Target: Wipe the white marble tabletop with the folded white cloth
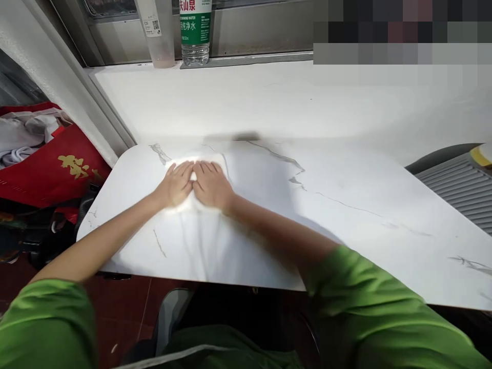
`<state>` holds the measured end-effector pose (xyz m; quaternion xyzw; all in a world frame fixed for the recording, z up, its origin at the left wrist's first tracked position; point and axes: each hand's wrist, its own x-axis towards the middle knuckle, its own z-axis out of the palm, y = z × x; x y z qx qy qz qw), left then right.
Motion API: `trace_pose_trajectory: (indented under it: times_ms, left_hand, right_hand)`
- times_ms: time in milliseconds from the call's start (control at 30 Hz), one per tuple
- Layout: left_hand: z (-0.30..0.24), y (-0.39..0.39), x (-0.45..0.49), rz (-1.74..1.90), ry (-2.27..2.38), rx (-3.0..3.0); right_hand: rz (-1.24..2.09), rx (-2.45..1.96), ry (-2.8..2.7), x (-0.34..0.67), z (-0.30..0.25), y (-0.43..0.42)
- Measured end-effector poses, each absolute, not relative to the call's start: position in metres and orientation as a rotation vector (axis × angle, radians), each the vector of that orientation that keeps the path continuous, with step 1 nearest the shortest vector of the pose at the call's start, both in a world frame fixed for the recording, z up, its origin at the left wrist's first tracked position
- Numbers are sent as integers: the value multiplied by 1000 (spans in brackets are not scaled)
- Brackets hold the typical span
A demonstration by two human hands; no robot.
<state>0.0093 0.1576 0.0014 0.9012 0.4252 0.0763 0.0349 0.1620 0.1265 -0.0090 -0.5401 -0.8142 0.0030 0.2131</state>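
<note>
A white cloth (192, 203), perhaps folded, lies on the white marble-patterned table (338, 200), towards its left end. My left hand (176, 185) rests flat on the left part of the cloth, fingers extended. Beside it, my right hand (211, 184) presses flat on the right part, its fingers pointing away from me. Thumbs nearly meet in the middle. Both palms face down, and neither hand is wrapped around anything. The cloth shows around the hands; the part under the palms is hidden.
On a ledge behind the table stand a clear plastic cup (161, 46) and a green-labelled water bottle (196, 38). A red bag (77, 154) with white items sits left of the table. A grey ribbed object (457, 179) is at the right edge.
</note>
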Motion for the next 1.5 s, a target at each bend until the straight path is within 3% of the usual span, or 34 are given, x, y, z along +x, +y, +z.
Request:
trace_pose_trajectory:
  times_ms: [167,367,700,900,1067,1267,1500]
  left_hand:
    - [5,242,29,264,1282,2771]
    - [3,258,33,277,1288,2759]
    - [4,150,-38,226,1136,2783]
    - [15,64,-124,261,1321,2707]
    - [20,44,-166,239,1467,2637]
    - [13,82,-174,276,1492,2652]
    - [11,196,-138,287,1500,2670]
  right_hand:
    - [-16,-1606,-2164,169,-7,207]
    - [-32,-1604,-2138,173,-9,221]
    - [-21,-1587,-2208,118,-5,104]
    - [64,-1335,-2383,47,7,45]
    - [91,-1207,-2421,9,9,40]
    - [84,-1199,-2404,3,8,77]
    - [125,-1353,-2355,25,6,178]
